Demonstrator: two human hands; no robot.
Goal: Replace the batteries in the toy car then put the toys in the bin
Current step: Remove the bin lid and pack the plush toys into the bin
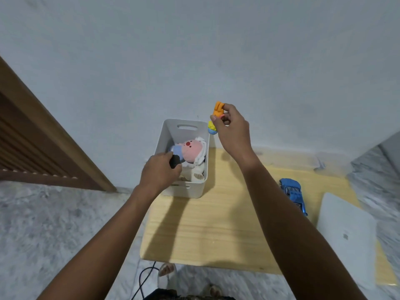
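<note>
Head view: right hand (pixel 232 132) fingers pinching small orange-yellow-blue plastic figure (pixel 214 118) beside white plastic bin (pixel 184 189), likely for dropping; left hand (pixel 160 172) fingers curling around dark object (pixel 174 161) over it.

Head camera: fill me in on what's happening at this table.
A person is putting toys away. The left hand holds a small black object over the white bin, where a pink plush toy already lies. The right hand lifts a small orange, yellow and blue toy beside the bin's far end. The blue toy car sits on the wooden table.
</note>
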